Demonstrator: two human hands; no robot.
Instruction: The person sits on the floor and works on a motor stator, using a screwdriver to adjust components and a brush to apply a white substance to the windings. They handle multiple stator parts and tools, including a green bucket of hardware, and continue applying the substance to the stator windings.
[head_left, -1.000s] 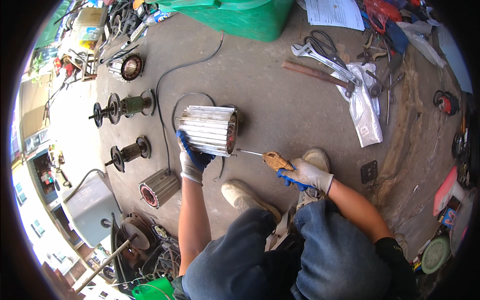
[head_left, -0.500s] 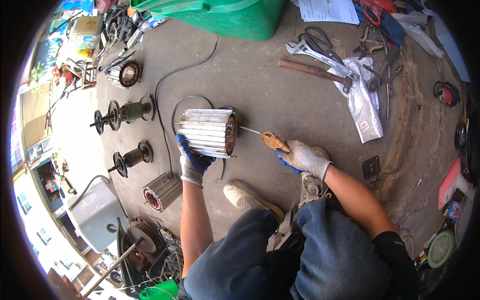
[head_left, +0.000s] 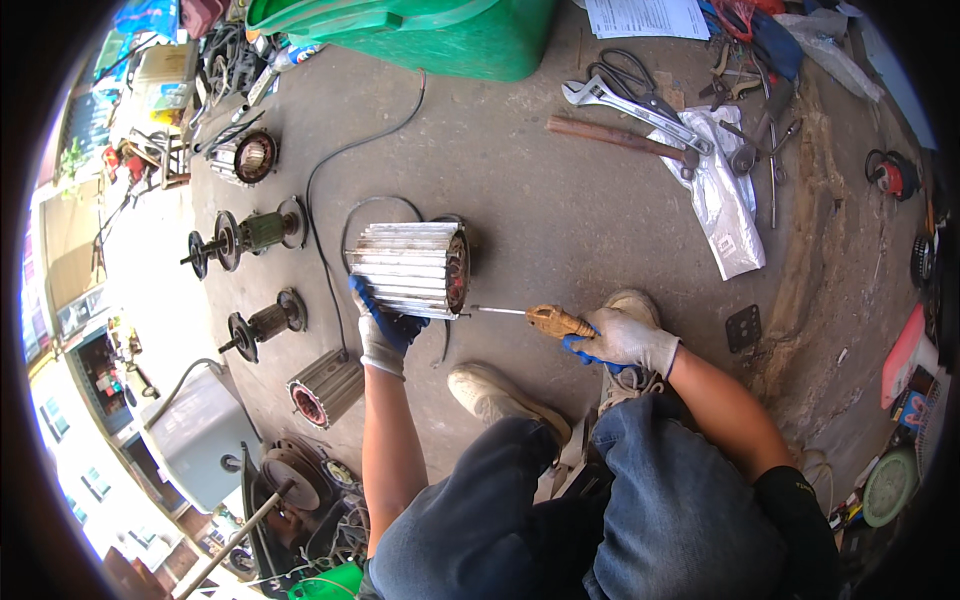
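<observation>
Concrete floor point(head_left: 560, 220) carries everything: my left hand point(head_left: 383, 330) clamps the ribbed motor housing point(head_left: 405, 268) lying on its side, while my right hand point(head_left: 625, 340) grips the screwdriver point(head_left: 545, 320); I'd keep its tip level and steady.

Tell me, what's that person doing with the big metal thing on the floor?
A person squats on the concrete floor working on a ribbed electric motor housing lying on its side. The gloved left hand steadies its near edge. The gloved right hand grips a screwdriver with an amber handle, its tip at the housing's open end. Two rotors and more housings lie to the left, a wrench and hammer beyond.
</observation>
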